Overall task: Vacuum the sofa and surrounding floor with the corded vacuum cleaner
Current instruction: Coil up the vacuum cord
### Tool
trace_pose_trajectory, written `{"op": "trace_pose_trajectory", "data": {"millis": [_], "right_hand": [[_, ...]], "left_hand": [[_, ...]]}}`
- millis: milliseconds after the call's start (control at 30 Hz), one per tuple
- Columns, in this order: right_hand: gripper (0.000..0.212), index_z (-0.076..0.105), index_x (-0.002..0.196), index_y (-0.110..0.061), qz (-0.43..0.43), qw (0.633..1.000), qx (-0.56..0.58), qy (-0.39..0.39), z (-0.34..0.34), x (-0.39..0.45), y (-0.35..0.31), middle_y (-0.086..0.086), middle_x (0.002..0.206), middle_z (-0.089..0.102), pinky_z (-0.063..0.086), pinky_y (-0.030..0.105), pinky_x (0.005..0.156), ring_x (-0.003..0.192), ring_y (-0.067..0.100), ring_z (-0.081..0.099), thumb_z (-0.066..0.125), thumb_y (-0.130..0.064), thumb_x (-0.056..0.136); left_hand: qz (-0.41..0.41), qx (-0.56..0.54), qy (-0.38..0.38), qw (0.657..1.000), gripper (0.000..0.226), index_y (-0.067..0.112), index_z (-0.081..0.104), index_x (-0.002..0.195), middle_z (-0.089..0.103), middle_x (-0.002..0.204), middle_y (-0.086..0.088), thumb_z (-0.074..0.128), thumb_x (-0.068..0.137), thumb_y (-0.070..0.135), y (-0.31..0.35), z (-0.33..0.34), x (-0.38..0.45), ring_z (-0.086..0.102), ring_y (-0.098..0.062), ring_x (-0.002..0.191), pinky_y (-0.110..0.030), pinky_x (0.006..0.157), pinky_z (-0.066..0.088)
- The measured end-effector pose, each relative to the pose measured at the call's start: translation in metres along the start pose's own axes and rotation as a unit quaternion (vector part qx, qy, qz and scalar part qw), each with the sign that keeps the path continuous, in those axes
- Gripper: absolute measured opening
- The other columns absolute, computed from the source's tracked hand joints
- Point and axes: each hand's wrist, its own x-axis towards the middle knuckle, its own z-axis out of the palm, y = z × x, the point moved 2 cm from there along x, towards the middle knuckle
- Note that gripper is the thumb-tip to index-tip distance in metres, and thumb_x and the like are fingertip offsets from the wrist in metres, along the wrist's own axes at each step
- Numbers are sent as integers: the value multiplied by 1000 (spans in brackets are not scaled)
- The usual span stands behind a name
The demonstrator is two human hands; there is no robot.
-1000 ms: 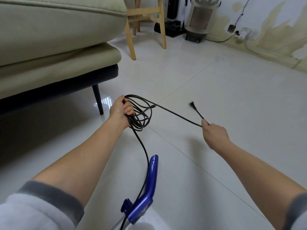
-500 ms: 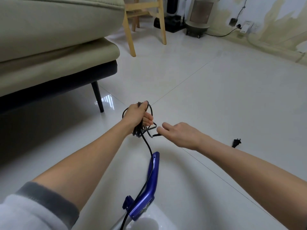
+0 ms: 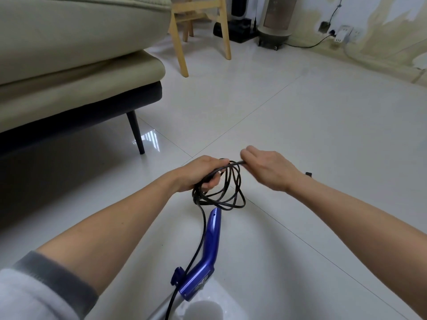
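My left hand [image 3: 199,173] grips a bundle of black cord loops [image 3: 221,192] that hang below it. My right hand [image 3: 269,168] pinches one strand of the cord at the top of the loops, right next to the left hand. The cord runs down to the blue vacuum handle [image 3: 209,257], which stands below the hands at the bottom of the view. The plug [image 3: 308,174] lies on the floor just beyond my right wrist. The beige sofa [image 3: 69,54] with a black leg [image 3: 136,132] fills the upper left.
A wooden chair [image 3: 201,31] stands beyond the sofa's end. A heater [image 3: 275,21] and a black device stand by the far wall, near a wall socket [image 3: 344,34] with a cable. White tiled floor [image 3: 300,112] stretches to the right.
The right hand let the plug end drop to the floor, came back to the left hand, and now pinches a strand at the top of the coil. The coil hangs looser.
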Motion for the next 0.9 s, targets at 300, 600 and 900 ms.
{"op": "trace_pose_trajectory", "data": {"millis": [300,600,900], "right_hand": [[49,45,104,-10,80,989,-83,-92,5,7,-16,7,87,54,28,34,52,68,35,57,12,-45,94],[25,39,93,-9,197,975,93,-51,-4,-9,16,3,83,43,33,37,59,65,29,39,35,-32,102],[50,50,117,-14,408,754,468,-217,23,-17,-2,7,108,58,52,32,58,85,22,57,24,-53,100]], "left_hand": [[-91,-110,-39,989,32,17,51,82,25,41,8,39,103,38,20,1,-2,31,-9,36,-19,40,30],[-83,-277,-125,949,27,18,45,68,20,36,13,50,88,37,22,-22,-20,12,-2,27,-15,30,11],[-24,-468,-7,883,31,16,48,67,25,33,8,45,94,33,2,-44,-13,20,-6,22,-13,25,16]]}}
